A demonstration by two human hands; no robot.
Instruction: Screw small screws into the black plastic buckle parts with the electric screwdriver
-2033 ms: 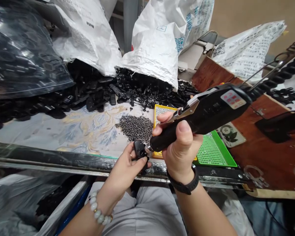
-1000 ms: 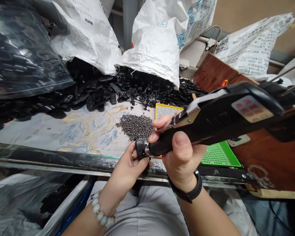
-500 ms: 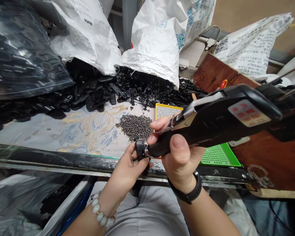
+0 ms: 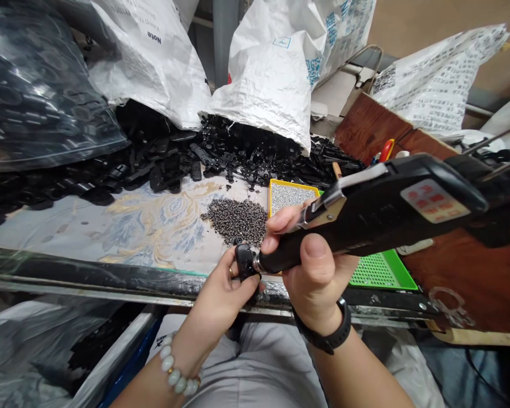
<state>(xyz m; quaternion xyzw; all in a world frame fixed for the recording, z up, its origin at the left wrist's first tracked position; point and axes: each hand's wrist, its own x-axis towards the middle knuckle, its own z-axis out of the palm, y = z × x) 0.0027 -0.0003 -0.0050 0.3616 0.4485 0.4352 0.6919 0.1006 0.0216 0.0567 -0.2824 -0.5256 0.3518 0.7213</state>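
Note:
My left hand [image 4: 227, 288] is closed around a small black plastic part [image 4: 245, 262], held over the bench's front edge. My right hand [image 4: 312, 266] grips a black electric screwdriver [image 4: 365, 209], its fingers and thumb wrapped round the body. The screwdriver slants down to the left, and its metal tip meets or nearly meets the plastic part; the exact contact is too small to see. Just beyond the hands lies a heap of small dark metal pieces [image 4: 237, 220]. A yellow tray [image 4: 295, 183] of tiny silvery pieces stands behind my right fingers.
Loose black plastic parts [image 4: 161, 164] lie along the back of the bench, spilling from white sacks [image 4: 272, 68]. A clear bag [image 4: 46, 102] of black parts sits at the left. On the right are a green perforated tray [image 4: 380, 269] and a wooden board [image 4: 463, 277].
The screwdriver and my right hand have shifted slightly right and down. The plastic part in my left hand has barely moved, and both grips are the same.

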